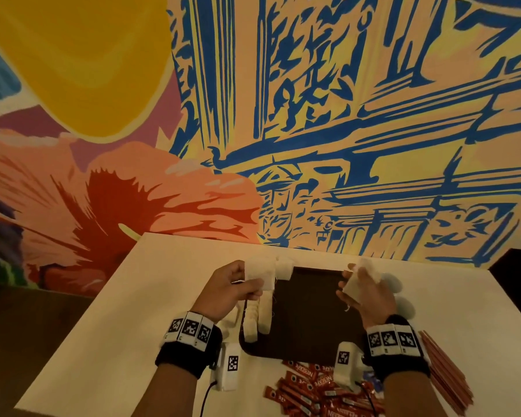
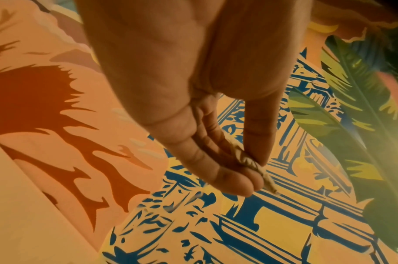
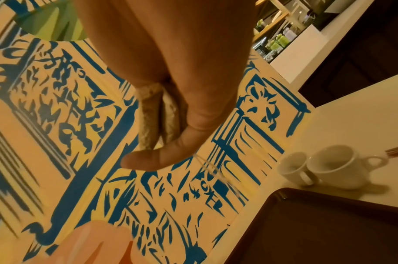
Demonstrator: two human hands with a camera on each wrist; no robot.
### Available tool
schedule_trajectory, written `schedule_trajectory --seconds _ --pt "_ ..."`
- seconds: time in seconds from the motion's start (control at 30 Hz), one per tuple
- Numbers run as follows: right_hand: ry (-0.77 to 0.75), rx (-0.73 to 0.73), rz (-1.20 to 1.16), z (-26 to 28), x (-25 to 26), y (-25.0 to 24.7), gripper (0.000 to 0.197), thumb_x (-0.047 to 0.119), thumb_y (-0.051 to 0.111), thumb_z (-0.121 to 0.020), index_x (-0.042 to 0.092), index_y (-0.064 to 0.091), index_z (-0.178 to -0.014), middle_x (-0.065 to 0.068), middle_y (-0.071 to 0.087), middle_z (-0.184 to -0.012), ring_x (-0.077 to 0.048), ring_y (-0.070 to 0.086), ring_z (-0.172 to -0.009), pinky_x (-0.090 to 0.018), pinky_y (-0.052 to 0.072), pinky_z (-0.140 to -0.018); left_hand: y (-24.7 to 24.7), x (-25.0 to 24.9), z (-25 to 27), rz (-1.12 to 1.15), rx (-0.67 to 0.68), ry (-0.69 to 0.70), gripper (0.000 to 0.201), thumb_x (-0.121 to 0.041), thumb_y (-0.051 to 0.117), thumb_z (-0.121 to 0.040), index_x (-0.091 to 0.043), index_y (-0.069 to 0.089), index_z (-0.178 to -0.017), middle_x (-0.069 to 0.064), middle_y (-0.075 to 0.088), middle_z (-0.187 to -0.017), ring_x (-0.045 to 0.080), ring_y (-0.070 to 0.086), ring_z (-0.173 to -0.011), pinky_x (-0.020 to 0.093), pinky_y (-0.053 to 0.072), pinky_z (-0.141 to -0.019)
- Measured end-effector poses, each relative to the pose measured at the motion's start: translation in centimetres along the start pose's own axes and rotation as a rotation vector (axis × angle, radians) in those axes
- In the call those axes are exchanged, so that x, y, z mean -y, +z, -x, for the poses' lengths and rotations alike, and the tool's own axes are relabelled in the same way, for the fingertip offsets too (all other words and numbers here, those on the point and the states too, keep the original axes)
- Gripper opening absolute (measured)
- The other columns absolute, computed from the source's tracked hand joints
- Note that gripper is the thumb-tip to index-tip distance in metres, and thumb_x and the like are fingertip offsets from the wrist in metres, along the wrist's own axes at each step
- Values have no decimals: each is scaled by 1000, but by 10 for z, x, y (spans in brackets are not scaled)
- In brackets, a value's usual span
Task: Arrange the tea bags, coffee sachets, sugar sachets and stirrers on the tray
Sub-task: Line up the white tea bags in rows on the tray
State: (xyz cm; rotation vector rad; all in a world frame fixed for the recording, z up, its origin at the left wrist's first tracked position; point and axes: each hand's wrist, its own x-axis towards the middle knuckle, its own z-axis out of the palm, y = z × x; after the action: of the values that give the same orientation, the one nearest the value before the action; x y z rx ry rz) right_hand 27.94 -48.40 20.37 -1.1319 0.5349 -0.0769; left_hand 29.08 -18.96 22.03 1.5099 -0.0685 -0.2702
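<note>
Overhead, the pale cream rectangular table [image 1: 133, 311] runs up against a painted mural wall [image 1: 343, 115], and the dark brown rounded-corner plastic tray [image 1: 307, 320] lies on the table near the middle, its far edge close to the wall. Left of the tray, the mural shows a yellow disc and a red-orange flower; behind the tray it turns to blue line work on a peach and yellow ground. In the right wrist view green leaves are painted further along.

At the tray's left edge, the left hand [image 1: 223, 291] is raised, thumb and fingers pinching a white paper tea bag [image 1: 259, 278]. More white tea bags [image 1: 257, 319] lie in a row on the tray's left side.

Above the tray's right edge, the right hand [image 1: 370, 296] is closed around two more white tea bags [image 3: 158, 114], held between thumb and fingers.

Just in front of the tray, a loose pile of red coffee sachets [image 1: 313, 392] lies on the table. Right of the tray's near corner lies a bundle of thin reddish-brown stirrers [image 1: 445, 374]. Beyond the tray's far right corner, two white ceramic cups [image 3: 324, 166] stand touching. Further right, a white counter and shelves with green jars [image 3: 281, 41] show in the right wrist view.
</note>
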Motion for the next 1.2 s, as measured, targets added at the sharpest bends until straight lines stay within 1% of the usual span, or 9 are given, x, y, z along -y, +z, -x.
schedule_trajectory --seconds 0.1,0.23,0.4,0.6,0.67,0.8,0.93,1.03,1.2 --pt "29 30 117 3 -2 11 12 19 56 -103 11 64 -105 -17 62 -117 -32 64 -100 -45 59 -75 6 2 -6 72 9 -10 31 1 73 -86 -4 67 -116 18 73 -103 31 73 -86 31 59 -76" --pt "41 269 335 11 -11 35 24 32 60 -100 17 68 -117 -10 71 -115 -25 65 -89 -37 57 -71 25 9 -19 131 20 -29 33 -2 73 -86 -8 69 -118 14 74 -109 30 72 -98 33 58 -81" --pt "22 456 527 2 -20 48 32 41 75 -88 16 74 -108 -1 73 -85 -19 63 -74 -33 53 -61 45 19 -36 78 65 -47 28 -7 72 -88 -11 71 -116 11 76 -106 23 71 -96 28 55 -76" --pt "-30 454 656 -29 -14 43 21 37 73 -92 19 72 -104 5 73 -80 -16 63 -72 -30 52 -60 47 27 -71 -60 96 -76 23 -20 72 -92 -3 71 -108 20 73 -102 28 69 -88 35 56 -80" --pt "11 468 703 -39 -14 40 22 36 72 -92 20 71 -106 6 72 -81 -14 64 -72 -26 53 -60 45 31 -88 -146 141 -67 24 -23 73 -91 -4 71 -106 16 74 -100 31 70 -86 38 57 -80" --pt "127 353 673 -67 -25 24 23 35 69 -95 17 69 -111 -7 71 -100 -18 64 -80 -30 56 -69 40 45 -126 -354 132 -33 21 -24 73 -91 -7 72 -103 6 72 -91 13 66 -77 32 58 -72" --pt "295 225 605 -93 -34 3 25 29 65 -98 17 68 -119 -10 68 -115 -23 67 -96 -33 58 -73 27 63 -170 -580 42 1 19 -31 69 -93 -15 71 -103 2 72 -96 15 64 -84 31 53 -74" --pt "342 197 578 -110 -41 -10 25 21 63 -99 13 67 -122 -11 68 -117 -25 67 -97 -32 57 -70 23 80 -199 -741 13 7 13 -24 65 -96 -15 71 -104 0 71 -101 19 63 -93 26 41 -76" --pt "374 222 613 -123 -45 -17 18 18 58 -101 14 68 -115 -11 68 -115 -22 66 -92 -32 57 -72 27 117 -238 -868 48 -67 17 -19 60 -98 -15 69 -112 6 70 -113 25 62 -104 29 46 -86"
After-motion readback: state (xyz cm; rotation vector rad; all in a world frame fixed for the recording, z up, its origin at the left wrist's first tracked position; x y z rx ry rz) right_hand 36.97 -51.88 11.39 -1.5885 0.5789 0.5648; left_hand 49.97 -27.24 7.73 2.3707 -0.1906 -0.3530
